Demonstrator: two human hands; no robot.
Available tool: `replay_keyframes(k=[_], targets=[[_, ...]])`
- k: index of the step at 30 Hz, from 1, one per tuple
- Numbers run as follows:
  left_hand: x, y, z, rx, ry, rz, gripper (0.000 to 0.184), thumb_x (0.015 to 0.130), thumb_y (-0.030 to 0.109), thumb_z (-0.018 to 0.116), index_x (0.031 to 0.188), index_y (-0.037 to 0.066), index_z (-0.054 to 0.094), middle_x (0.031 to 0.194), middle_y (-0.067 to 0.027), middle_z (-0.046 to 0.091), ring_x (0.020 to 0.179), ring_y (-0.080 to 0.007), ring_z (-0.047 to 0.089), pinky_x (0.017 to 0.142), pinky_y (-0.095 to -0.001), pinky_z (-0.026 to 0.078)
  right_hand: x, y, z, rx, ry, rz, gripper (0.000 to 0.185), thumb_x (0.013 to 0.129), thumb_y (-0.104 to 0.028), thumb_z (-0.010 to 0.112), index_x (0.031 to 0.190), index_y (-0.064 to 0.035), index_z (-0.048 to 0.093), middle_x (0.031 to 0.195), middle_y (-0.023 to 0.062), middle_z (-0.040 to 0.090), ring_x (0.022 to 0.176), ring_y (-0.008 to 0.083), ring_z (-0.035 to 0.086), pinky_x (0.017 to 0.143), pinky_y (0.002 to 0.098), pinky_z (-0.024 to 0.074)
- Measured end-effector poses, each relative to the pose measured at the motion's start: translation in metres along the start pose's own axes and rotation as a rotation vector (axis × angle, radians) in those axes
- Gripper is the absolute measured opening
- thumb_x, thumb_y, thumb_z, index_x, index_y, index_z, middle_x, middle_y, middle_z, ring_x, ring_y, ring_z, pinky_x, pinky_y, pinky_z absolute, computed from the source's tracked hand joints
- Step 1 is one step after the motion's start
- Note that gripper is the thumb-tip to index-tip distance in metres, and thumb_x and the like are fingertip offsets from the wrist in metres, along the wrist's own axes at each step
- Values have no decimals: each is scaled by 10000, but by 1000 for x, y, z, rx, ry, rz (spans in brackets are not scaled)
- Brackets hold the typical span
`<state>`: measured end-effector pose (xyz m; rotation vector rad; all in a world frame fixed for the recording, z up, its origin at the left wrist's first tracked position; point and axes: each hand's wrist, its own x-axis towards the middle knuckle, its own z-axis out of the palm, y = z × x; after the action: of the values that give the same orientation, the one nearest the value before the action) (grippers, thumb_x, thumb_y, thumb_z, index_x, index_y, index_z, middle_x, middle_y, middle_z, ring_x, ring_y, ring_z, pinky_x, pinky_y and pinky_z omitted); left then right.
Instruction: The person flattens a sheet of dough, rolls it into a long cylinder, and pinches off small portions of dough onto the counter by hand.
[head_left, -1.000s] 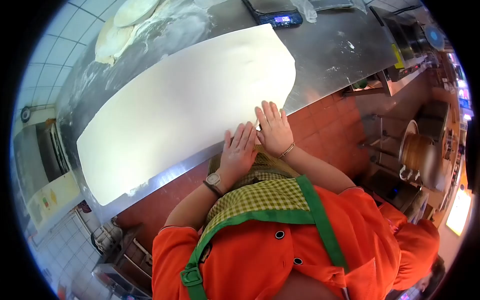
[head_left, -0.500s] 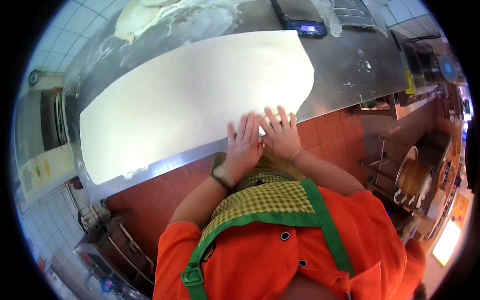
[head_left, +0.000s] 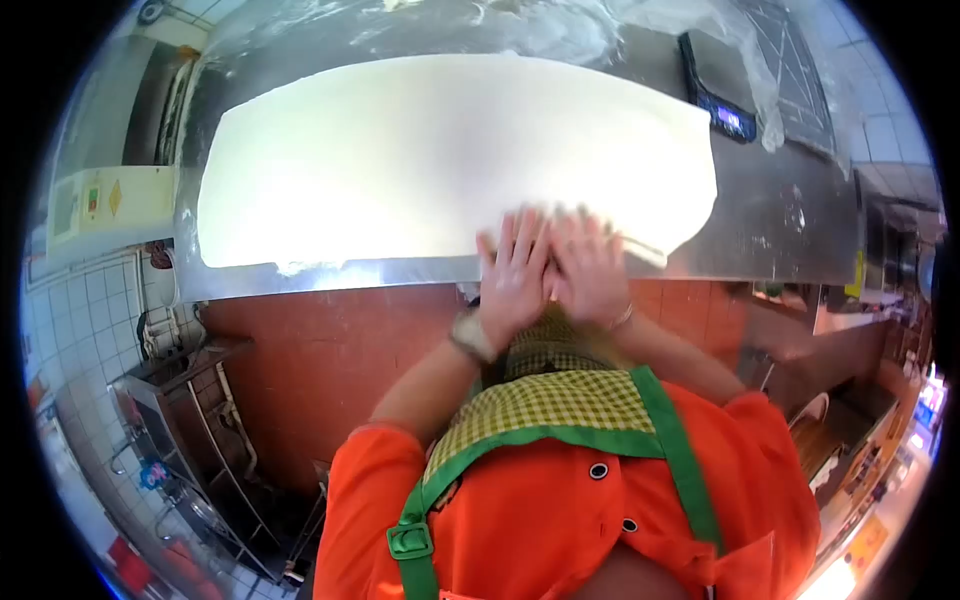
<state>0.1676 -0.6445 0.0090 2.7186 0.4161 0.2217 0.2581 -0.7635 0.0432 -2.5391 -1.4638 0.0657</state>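
Note:
A large, thin sheet of pale dough [head_left: 430,160] lies spread over a metal worktable [head_left: 775,235]. At its near edge, right of centre, my left hand [head_left: 514,280] rests palm down with the fingers stretched forward. Beside it, my right hand [head_left: 590,268] is also palm down, thumbs close together, its fingers extended and slightly blurred. Just to the right of my right hand, the dough's near edge shows a narrow folded or rolled lip. What lies under both palms is hidden.
A digital scale [head_left: 728,120] with a lit display stands at the back right, beside clear plastic [head_left: 768,100]. Flour smears [head_left: 560,30] mark the far part of the table. At the left is a machine with a control panel [head_left: 110,203]. Red floor tiles [head_left: 320,350] show below.
The head view has turned, so the table edge now looks nearly level and the scale sits farther right. Both hands stay together at the dough's near edge, with fingers still stretched out.

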Motion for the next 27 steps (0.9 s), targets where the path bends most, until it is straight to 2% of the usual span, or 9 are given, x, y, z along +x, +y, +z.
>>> replay_keyframes(k=[1,7,9,11,15,18,21,24,27], targets=[[-8,-6,-2,61,-140,-16,624,884,330,476,1444,106,313,1530,-138,199,1408,-376,168,1031,-698,118,-4,-11,6,63,-64,-79,613,876,-378,517,1401,-97,374,1464,133,336,1363,360,271,1028,645,208],[18,-34,-18,258,-17,-35,618,889,350,456,1451,139,310,1534,-130,195,1411,-360,172,1037,-692,114,52,-20,15,133,73,-18,643,874,-387,483,1413,-64,344,1487,164,293,1381,348,255,1076,623,142],[-12,-39,-15,-52,4,-166,618,883,341,451,1449,137,313,1532,-129,204,1407,-367,182,1040,-685,123,37,-33,13,94,-49,-105,645,883,-368,471,1423,-52,315,1497,170,268,1386,361,239,1083,617,129],[-18,-53,-15,58,-29,-142,631,871,334,458,1446,120,312,1529,-133,211,1403,-374,193,1050,-670,133,37,-56,26,52,-147,-177,662,878,-372,474,1427,-42,305,1499,182,257,1385,368,237,1089,607,121],[10,-82,-31,115,106,-86,625,893,377,453,1440,108,317,1525,-150,205,1411,-348,171,1061,-653,146,91,-58,32,185,35,-71,683,873,-355,486,1424,-5,289,1491,216,248,1387,369,223,1077,606,118],[-15,-93,-35,4,46,-232,632,881,373,455,1442,118,314,1530,-133,203,1412,-339,172,1054,-663,142,70,-73,34,181,0,-82,681,875,-358,482,1427,-11,289,1485,218,261,1381,375,236,1077,600,124],[-21,-107,-32,126,11,-123,616,900,378,455,1440,118,315,1528,-132,205,1410,-339,175,1047,-672,141,57,-99,43,108,-168,-202,674,885,-356,468,1434,-13,281,1478,222,275,1373,383,248,1078,593,141],[24,-130,-62,120,96,-164,594,924,375,417,1450,126,298,1531,-115,205,1413,-327,173,1043,-672,146,125,-97,36,110,29,-149,659,897,-352,456,1415,23,299,1471,235,282,1372,393,248,1082,585,152],[5,-139,-62,85,134,-270,558,937,348,379,1449,136,307,1536,-91,203,1418,-307,165,1044,-671,148,106,-111,42,82,-10,-177,657,900,-359,452,1409,28,305,1461,256,284,1370,401,249,1083,587,151]])
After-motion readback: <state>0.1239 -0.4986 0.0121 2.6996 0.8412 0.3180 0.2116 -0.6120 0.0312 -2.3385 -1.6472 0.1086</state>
